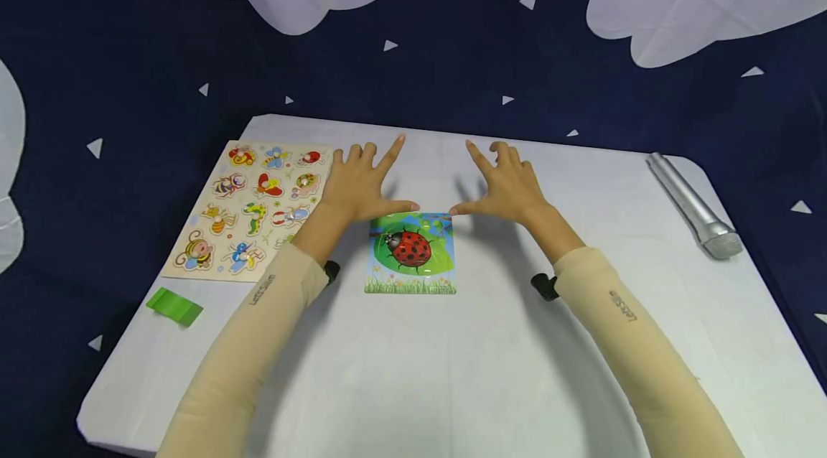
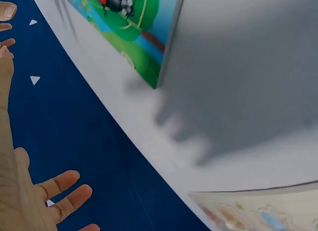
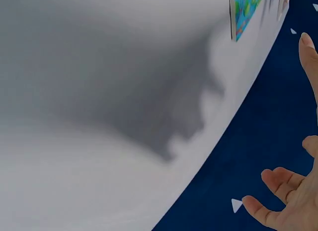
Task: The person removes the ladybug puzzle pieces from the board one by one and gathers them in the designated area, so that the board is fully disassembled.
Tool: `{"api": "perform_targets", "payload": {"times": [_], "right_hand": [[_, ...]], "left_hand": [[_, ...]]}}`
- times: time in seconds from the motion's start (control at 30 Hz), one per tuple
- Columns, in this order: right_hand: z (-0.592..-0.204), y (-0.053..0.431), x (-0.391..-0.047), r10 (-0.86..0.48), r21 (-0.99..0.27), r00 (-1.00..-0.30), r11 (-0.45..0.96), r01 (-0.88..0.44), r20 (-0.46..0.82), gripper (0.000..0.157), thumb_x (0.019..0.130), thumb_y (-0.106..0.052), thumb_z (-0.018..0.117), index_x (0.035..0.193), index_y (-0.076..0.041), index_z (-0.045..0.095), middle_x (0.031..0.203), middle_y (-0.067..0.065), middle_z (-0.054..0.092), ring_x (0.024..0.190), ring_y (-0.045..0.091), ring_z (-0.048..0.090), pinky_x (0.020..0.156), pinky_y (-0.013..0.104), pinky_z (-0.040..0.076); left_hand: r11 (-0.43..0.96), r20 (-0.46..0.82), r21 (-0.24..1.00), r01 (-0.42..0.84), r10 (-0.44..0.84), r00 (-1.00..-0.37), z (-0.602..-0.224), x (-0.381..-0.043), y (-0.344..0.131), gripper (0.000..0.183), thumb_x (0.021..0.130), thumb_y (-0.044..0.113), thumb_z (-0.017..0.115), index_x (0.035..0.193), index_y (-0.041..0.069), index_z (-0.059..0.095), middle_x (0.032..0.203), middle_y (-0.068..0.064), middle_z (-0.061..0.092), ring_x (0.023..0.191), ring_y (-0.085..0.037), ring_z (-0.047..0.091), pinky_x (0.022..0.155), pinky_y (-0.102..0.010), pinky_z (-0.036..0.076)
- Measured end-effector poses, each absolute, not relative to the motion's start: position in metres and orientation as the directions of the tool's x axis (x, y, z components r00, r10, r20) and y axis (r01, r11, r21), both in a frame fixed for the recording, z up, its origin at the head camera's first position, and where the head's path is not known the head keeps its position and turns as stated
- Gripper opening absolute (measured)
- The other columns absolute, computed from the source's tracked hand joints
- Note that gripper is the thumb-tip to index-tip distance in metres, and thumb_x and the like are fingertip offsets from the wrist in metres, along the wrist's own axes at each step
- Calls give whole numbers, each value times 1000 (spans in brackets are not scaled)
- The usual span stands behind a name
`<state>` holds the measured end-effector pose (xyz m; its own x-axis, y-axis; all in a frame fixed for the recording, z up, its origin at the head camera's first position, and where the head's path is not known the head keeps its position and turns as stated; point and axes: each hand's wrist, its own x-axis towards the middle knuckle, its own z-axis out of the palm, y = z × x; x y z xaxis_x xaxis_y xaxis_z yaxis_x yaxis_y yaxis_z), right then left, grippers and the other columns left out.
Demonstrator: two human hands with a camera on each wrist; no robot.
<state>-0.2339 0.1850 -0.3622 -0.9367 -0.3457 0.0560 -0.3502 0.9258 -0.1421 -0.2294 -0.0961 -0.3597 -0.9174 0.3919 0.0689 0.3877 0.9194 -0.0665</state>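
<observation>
A small square ladybug puzzle board [image 1: 410,253], with a red ladybug on a green leaf, lies flat on the white table in the head view. My left hand [image 1: 357,181] hovers by its far left corner, index finger and thumb spread wide, the thumb tip overlapping the far edge in this view. Mirroring it, my right hand [image 1: 510,185] has its thumb tip at the far right corner and its index finger stretched out. Neither hand holds anything. In the left wrist view the puzzle board [image 2: 144,37] shows at the top; in the right wrist view only its corner [image 3: 243,15] appears.
To the left lies a wooden insect peg puzzle [image 1: 255,210], partly behind my left hand and sleeve. Nearer me sits a green folded strip [image 1: 174,306]. A silver microphone [image 1: 694,207] rests at the right. Behind the table [image 1: 413,372] hangs a dark blue cloth with white clouds.
</observation>
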Motion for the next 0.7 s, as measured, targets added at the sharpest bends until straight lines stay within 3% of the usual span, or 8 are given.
{"api": "perform_targets", "payload": {"times": [0.7], "right_hand": [[-389,179,-212,-357,-204,-934,914,-350,1,116,65,-75,76,157,-22,30,134,18,38,113,33,44,91,51,43]], "left_hand": [[914,29,-52,402,404,-914,-390,-200,-109,115,73,94,40,161,31,-1,133,-16,48,117,-34,46,94,-53,40]]}}
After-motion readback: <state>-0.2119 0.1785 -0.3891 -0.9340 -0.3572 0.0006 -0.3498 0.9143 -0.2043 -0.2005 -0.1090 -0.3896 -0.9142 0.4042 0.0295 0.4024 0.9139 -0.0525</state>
